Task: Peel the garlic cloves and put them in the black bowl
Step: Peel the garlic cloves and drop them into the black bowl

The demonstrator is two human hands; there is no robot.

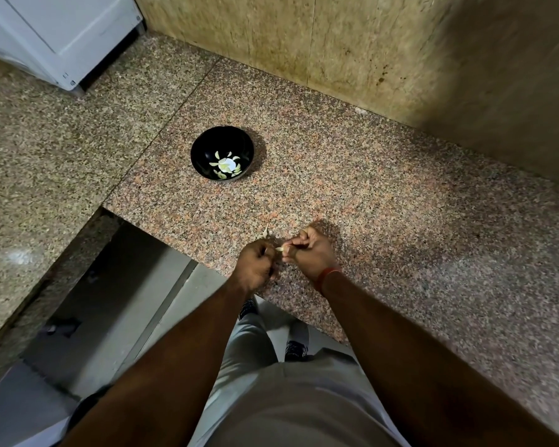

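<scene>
Head view looks down on a speckled granite desk (352,175); both hands work close together near its front edge; the right hand (310,253), fingers curled, pinches a pale garlic clove (280,249) at its tip; the left hand (254,264) is curled beside it, fingertips at the same clove, though whether they grip it I cannot tell; a scrap of garlic skin (265,232) lies just beyond the left hand; the black bowl (204,146) stands well apart, farther back, holding several peeled cloves (221,164); a red band (328,275) circles the right wrist.
</scene>
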